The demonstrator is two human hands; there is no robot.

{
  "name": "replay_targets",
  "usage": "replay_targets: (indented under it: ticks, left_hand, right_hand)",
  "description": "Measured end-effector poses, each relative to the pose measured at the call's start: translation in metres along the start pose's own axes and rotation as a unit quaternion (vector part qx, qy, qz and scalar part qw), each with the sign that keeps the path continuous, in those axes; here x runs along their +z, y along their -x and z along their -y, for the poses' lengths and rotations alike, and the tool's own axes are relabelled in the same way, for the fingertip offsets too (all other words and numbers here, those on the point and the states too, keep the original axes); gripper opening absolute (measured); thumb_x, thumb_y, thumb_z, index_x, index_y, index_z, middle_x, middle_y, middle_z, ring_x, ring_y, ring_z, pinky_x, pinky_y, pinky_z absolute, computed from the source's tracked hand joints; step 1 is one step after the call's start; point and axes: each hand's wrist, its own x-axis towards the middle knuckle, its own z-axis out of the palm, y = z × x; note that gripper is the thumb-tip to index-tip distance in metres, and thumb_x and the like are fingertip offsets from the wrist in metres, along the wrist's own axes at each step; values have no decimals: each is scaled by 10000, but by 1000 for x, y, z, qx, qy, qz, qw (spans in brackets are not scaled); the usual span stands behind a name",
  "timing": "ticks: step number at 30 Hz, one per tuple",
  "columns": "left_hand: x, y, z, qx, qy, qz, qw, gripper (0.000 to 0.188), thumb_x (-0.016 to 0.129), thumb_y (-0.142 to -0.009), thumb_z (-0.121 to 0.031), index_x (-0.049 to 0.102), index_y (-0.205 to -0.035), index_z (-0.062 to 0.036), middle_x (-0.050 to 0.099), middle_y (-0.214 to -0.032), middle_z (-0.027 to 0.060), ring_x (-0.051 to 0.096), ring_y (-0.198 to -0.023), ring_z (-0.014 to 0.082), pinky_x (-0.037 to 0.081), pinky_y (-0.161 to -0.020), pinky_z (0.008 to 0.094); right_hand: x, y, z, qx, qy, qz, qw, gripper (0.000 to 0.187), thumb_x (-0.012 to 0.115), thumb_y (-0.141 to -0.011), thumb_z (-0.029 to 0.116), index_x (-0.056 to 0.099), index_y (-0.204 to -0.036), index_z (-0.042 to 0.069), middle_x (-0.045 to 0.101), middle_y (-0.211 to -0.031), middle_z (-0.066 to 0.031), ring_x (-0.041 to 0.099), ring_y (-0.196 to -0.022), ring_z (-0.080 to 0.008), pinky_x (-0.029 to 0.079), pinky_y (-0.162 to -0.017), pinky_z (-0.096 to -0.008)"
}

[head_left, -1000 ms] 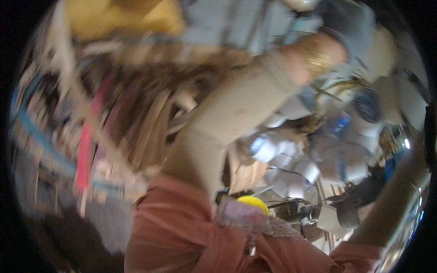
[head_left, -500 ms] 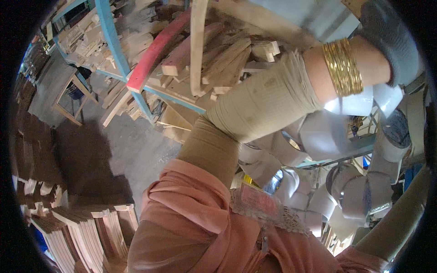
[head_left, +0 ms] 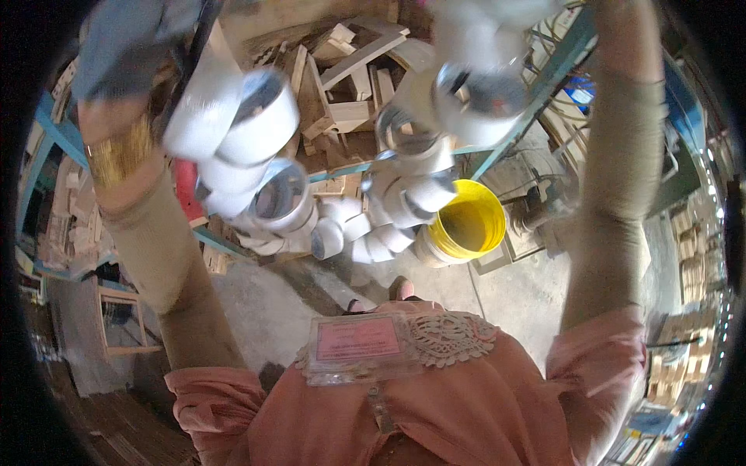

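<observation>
My left hand (head_left: 132,50), in a blue-grey glove, is raised at the upper left, beside the nearest white rings. Its fingers are blurred, so their grip does not show. Gold bangles (head_left: 120,155) circle that wrist. My right forearm (head_left: 618,155), in a beige sleeve, reaches up on the right; the hand lies beyond the upper edge. Between my arms hangs a loop of several wide white rings (head_left: 284,198), bunched in two strands that meet low in the middle. Whatever they hang from is hidden. Those nearest the top are smeared by motion.
Behind the rings, a blue metal frame (head_left: 497,155) holds scrap wood pieces (head_left: 350,116). A yellow bucket (head_left: 470,221) stands on the concrete floor (head_left: 521,287). At left is a small wooden frame (head_left: 124,318); stacked wood (head_left: 688,248) stands far right.
My left arm has swung from across my body to the upper left. My right arm has risen into fuller view. The white rings now hang in front of me, and the yellow bucket shows.
</observation>
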Motion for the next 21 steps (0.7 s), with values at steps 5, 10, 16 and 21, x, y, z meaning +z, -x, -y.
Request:
replay_targets:
  ticks: [5,10,16,21]
  left_hand:
    - [24,47,-4,-92,160,90,979,143,503,-812,-153,518,-747,-26,437,-604,15,425,-505,101,337,-476,216]
    - [78,124,38,-199,392,130,889,119,499,-831,-131,536,-840,-17,426,-598,-3,375,-449,57,282,-408,202]
    - [107,208,69,-237,211,47,947,234,547,-813,-180,530,-1002,-43,465,-706,-10,427,-538,53,321,-444,179]
    - [112,258,21,-446,262,-86,852,321,571,-795,-225,543,-1053,-37,511,-736,-24,448,-602,43,353,-486,182]
  right_hand:
    - [27,35,-141,171,-287,106,936,123,485,-837,157,537,-811,48,412,-574,29,389,-497,-107,302,-427,-221]
    - [100,68,-229,227,-339,23,913,96,515,-845,144,511,-785,70,284,-529,80,242,-449,-43,178,-388,-195]
    - [170,71,-300,326,-383,168,848,129,506,-855,148,539,-835,25,298,-519,71,248,-436,-41,190,-379,-192]
    - [216,96,-331,373,-255,188,872,133,521,-849,163,481,-740,98,306,-520,87,263,-424,-33,208,-380,-194]
